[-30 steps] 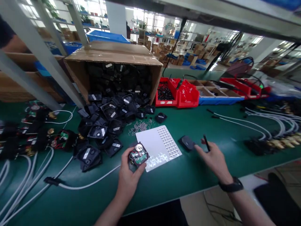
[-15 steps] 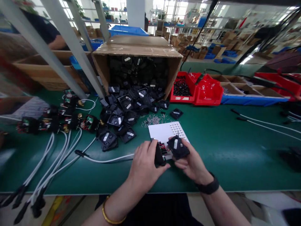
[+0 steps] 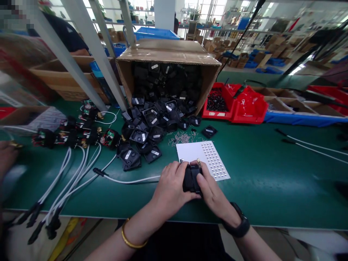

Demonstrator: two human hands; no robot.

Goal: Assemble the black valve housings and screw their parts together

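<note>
Both hands clasp one small black housing [image 3: 191, 178] just above the green table [image 3: 258, 174], at its near edge. My left hand [image 3: 171, 188] wraps its left side with the thumb across the front. My right hand [image 3: 210, 190] presses a black cover onto it from the right. A white cable [image 3: 130, 180] runs left from the housing. Just behind the hands lies a white perforated plate [image 3: 206, 154], with loose metal pins [image 3: 182, 138] beyond it.
A tipped cardboard box [image 3: 168, 58] spills black covers [image 3: 146, 134] across the table. Red bins [image 3: 233, 103] stand at right. Wired assemblies with white cables [image 3: 70, 139] lie at left. A grey frame post [image 3: 89, 65] slants down there. Another person's hand [image 3: 7, 154] shows at the far left edge.
My right hand reached to the right, picked up a black cover from the table and brought it to the housing in my left hand. Now the cover sits closed on it.
</note>
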